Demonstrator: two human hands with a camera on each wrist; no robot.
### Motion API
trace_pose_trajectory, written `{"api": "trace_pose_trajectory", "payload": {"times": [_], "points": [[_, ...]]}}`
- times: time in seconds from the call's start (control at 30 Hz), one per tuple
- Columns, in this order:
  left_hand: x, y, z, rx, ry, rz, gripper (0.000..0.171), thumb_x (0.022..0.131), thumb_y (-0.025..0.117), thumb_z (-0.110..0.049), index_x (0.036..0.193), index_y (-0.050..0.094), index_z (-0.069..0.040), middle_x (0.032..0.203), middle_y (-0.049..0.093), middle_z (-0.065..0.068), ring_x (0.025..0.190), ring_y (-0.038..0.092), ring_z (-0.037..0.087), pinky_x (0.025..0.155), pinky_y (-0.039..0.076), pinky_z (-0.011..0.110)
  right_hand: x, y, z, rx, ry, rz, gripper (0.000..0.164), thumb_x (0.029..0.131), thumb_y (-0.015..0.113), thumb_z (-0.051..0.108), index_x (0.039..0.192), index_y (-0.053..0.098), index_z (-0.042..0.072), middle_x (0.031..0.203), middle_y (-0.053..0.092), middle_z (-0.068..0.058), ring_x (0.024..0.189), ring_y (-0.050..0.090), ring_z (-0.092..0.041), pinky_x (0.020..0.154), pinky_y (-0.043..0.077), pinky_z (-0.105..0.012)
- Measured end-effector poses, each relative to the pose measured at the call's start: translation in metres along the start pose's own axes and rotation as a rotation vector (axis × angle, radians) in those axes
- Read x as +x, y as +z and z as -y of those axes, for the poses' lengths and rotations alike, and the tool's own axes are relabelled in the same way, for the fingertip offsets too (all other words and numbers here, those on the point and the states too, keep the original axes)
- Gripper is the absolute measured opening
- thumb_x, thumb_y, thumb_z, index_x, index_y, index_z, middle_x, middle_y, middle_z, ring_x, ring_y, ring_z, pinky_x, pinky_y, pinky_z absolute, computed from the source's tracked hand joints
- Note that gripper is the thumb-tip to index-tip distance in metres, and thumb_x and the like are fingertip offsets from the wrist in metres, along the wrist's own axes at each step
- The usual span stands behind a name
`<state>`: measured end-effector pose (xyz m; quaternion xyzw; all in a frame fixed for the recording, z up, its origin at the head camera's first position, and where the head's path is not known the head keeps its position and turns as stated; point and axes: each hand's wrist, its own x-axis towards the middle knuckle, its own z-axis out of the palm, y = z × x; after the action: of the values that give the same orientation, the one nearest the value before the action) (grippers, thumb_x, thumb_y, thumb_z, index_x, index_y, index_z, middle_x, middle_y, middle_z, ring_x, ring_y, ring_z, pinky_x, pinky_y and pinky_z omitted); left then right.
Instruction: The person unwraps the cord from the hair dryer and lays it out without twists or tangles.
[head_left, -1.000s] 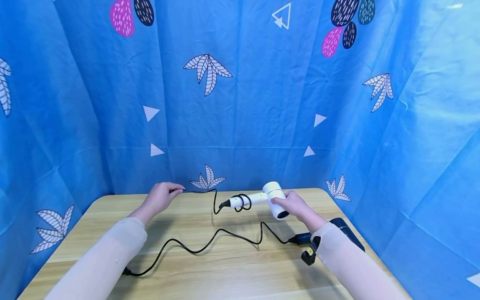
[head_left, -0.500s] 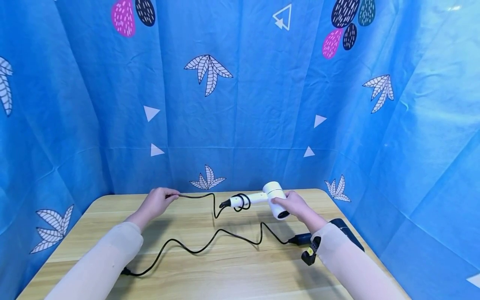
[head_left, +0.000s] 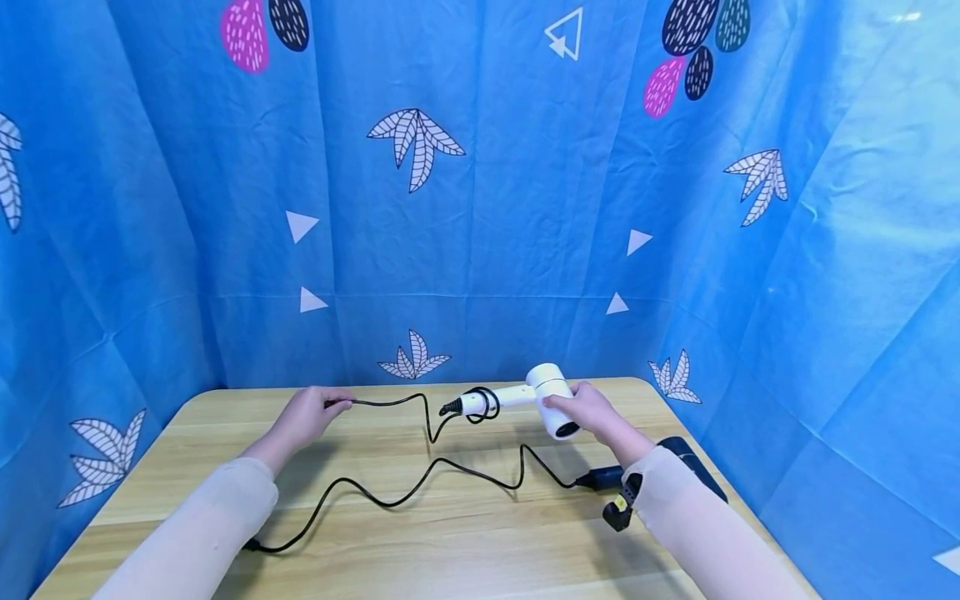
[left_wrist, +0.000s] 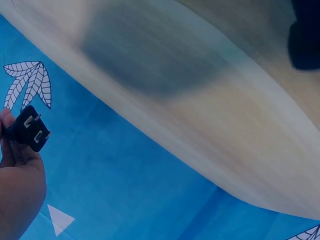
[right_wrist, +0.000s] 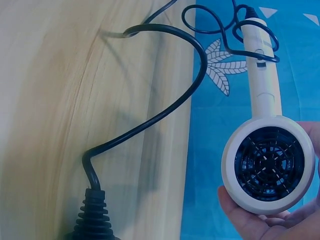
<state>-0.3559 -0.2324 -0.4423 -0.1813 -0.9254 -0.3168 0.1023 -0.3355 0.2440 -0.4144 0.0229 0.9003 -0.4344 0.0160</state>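
My right hand (head_left: 592,408) grips the barrel of a white hair dryer (head_left: 546,382), held above the far part of the table. Its handle points left, and black cord (right_wrist: 235,40) is looped around that handle. In the right wrist view the dark round grille (right_wrist: 269,164) faces the camera, with fingers wrapped behind the barrel. Further left, my left hand (head_left: 300,421) pinches the black two-pin plug (left_wrist: 32,129) at the end of this cord; its metal pins show in the left wrist view. Between the hands the cord (head_left: 390,403) dips in a slack bend.
A black hair dryer (head_left: 693,467) lies on the wooden table (head_left: 450,550) at the right, partly hidden by my right sleeve. Its cord (head_left: 390,504) winds across the table to a plug (head_left: 253,544) beside my left sleeve. Blue patterned curtains (head_left: 480,208) surround the table.
My left hand has moved left and slightly down with the plug, drawing the cord a little further out from the white hair dryer. The right hand and hair dryer stay nearly still.
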Motion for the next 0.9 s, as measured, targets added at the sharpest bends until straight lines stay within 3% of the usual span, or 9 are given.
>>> {"api": "trace_pose_trajectory", "payload": {"times": [0.13, 0.33, 0.9], "points": [[-0.002, 0.001, 0.001, 0.005, 0.011, -0.007, 0.018, 0.098, 0.064, -0.01, 0.11, 0.075, -0.004, 0.116, 0.07, 0.019, 0.113, 0.063, 0.04, 0.094, 0.051, 0.054, 0.0, 0.0, -0.001, 0.0, 0.006, 0.001, 0.048, 0.089, 0.07, 0.036, 0.11, 0.059, -0.006, 0.099, 0.066, -0.016, 0.08, 0.065, -0.023, 0.066, 0.055, -0.031], [-0.006, 0.002, 0.003, 0.016, -0.01, 0.049, 0.019, 0.099, 0.062, -0.01, 0.112, 0.074, -0.002, 0.115, 0.071, 0.019, 0.112, 0.063, 0.039, 0.092, 0.052, 0.052, 0.001, 0.001, -0.003, 0.004, 0.002, 0.007, 0.045, 0.088, 0.071, 0.035, 0.105, 0.062, -0.006, 0.093, 0.067, -0.015, 0.075, 0.065, -0.021, 0.063, 0.055, -0.03], [-0.017, 0.004, 0.011, 0.082, -0.009, 0.108, 0.016, 0.096, 0.064, -0.004, 0.109, 0.073, 0.0, 0.112, 0.07, 0.021, 0.109, 0.064, 0.041, 0.089, 0.053, 0.053, -0.001, -0.001, -0.002, 0.022, -0.003, 0.012, 0.041, 0.089, 0.071, 0.033, 0.103, 0.062, -0.005, 0.091, 0.068, -0.013, 0.074, 0.065, -0.02, 0.064, 0.055, -0.03]]}}
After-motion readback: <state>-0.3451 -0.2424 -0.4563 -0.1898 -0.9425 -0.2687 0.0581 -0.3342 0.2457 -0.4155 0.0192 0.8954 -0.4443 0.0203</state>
